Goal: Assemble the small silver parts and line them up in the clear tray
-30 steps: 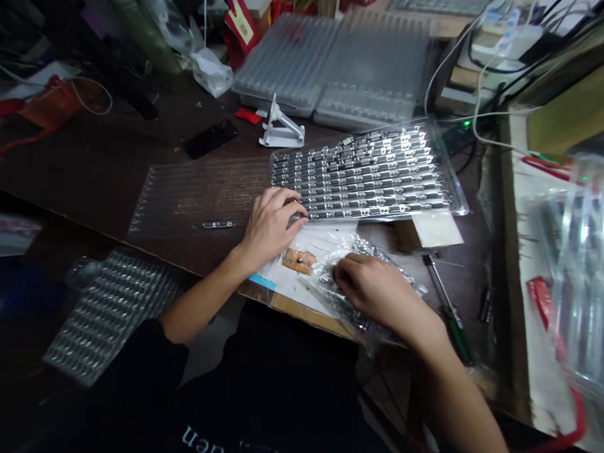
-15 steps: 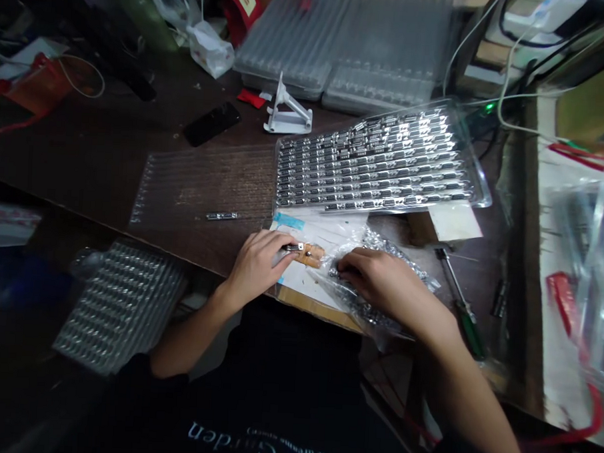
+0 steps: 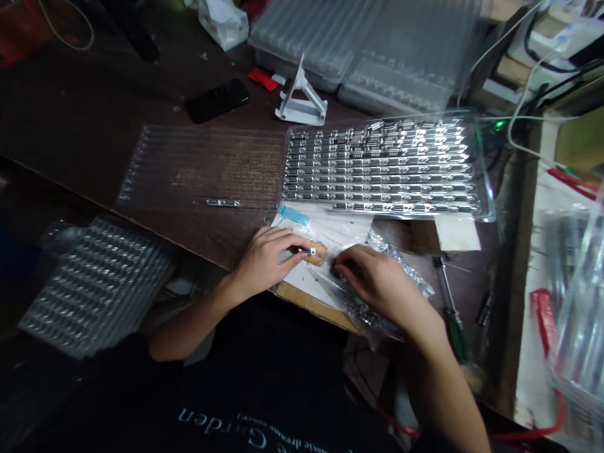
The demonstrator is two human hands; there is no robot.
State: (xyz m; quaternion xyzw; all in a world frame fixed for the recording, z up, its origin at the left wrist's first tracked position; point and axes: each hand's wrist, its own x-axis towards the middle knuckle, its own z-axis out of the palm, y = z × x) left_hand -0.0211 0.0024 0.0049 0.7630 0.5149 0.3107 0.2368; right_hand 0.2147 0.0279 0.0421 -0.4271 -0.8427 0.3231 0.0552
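Note:
My left hand (image 3: 270, 257) pinches a small metal-shelled connector (image 3: 307, 251) between thumb and fingers, over a small tan block (image 3: 317, 254) on a white sheet. To its right, my right hand (image 3: 367, 273) has its fingertips curled together at the edge of a clear plastic bag (image 3: 378, 316) of small shiny metal parts. Whatever lies between those fingertips is hidden. Beyond the hands, a clear tray (image 3: 485, 211) holds rows of similar connectors. A second clear tray (image 3: 184, 171) on the left carries a pair of connectors (image 3: 223, 202) near its front edge.
A green-handled screwdriver (image 3: 455, 327) lies right of the bag. Behind are a white stand (image 3: 302, 106), a black phone (image 3: 218, 100) and stacked clear trays (image 3: 309, 53). More filled trays (image 3: 96, 284) stand low at the left. Cables run along the right side.
My left hand has brought the connector slightly right, over the tan block. My right hand stays by the bag, fingers still curled. The whole view has shifted a little.

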